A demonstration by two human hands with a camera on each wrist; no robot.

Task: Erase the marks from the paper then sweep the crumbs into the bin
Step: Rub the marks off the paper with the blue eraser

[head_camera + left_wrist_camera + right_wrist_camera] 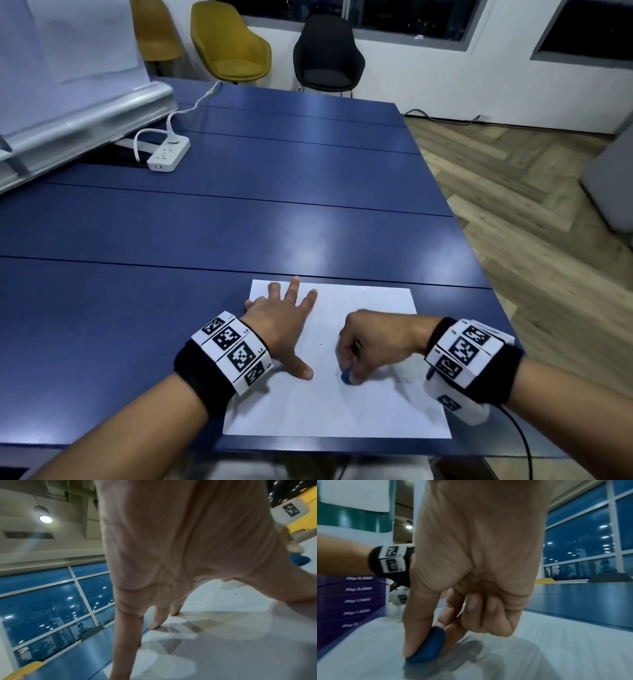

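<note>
A white sheet of paper [359, 404] lies near the front edge of the blue table [239, 233]. My left hand [284, 325] lies flat on the sheet's left part, fingers spread and straight, holding it down. My right hand [370, 346] pinches a small blue eraser [346, 376] between thumb and fingers and presses it onto the paper's middle. The eraser [428, 647] shows clearly in the right wrist view, and as a blue tip [299, 559] in the left wrist view. Tiny dark crumbs [195, 603] dot the paper [240, 635]. No bin is in view.
A white power strip [168, 153] with its cable lies at the table's far left, beside a leaning board [68, 102]. Two yellow chairs [229, 44] and a black chair [327, 54] stand beyond the far edge. Wooden floor [531, 205] lies to the right.
</note>
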